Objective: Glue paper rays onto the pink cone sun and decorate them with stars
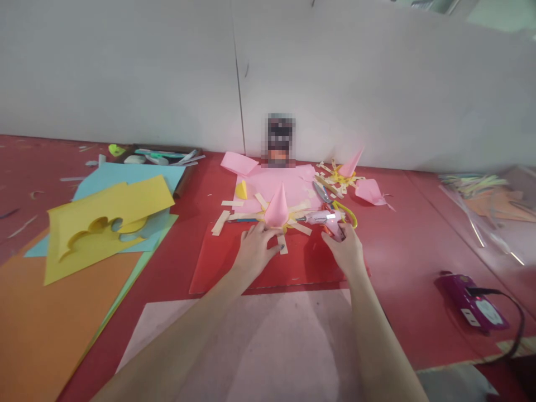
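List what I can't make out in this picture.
All in the head view:
Dark object by the wall: pixelation hides what it is.
Glue gun: handle mostly covered by the right hand.
Pink cone: lower edge partly behind the left hand.
Orange sheet: cut off by the left and bottom edges.

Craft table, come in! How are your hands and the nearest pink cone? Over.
Right hand gripping pale pink glue gun, nozzle toward pink cone. Left hand at cone's base. Cone upright, point up. Pale strips around its base.
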A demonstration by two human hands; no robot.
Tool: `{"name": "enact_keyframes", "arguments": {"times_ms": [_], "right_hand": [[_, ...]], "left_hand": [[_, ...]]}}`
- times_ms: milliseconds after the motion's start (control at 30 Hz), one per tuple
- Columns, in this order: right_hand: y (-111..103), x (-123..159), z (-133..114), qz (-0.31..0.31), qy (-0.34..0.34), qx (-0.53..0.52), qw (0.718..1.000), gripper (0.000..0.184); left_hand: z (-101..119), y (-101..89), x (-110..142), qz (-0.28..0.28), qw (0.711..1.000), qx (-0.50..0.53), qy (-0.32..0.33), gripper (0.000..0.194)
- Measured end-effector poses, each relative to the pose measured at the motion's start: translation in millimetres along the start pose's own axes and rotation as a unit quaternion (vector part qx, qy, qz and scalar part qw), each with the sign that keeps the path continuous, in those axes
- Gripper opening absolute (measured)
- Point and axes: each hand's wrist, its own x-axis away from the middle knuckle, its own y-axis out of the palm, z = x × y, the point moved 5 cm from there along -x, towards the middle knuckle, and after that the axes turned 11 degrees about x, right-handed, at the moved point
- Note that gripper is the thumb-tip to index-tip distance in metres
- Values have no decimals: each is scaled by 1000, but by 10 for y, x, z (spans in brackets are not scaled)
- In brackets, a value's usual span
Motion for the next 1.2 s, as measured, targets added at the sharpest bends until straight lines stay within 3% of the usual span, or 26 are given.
{"name": "enact_keyframes", "arguments": {"times_ms": [267,700,967,1200], "right_hand": [[-23,-30,52,26,9,20,999,42],[-22,-12,21,18,6,10,1000,44],[-28,-11,15,15,7,12,1000,45],[-31,-6,-2,8,10,20,1000,43]], "left_hand": [[-11,6,-18,2,1000,1,-12,33],[-28,2,-15,8,1000,6,-9,35],[-29,2,-17,5,999,38,-15,18],[-32,-5,-29,5,999,38,-27,27]]}}
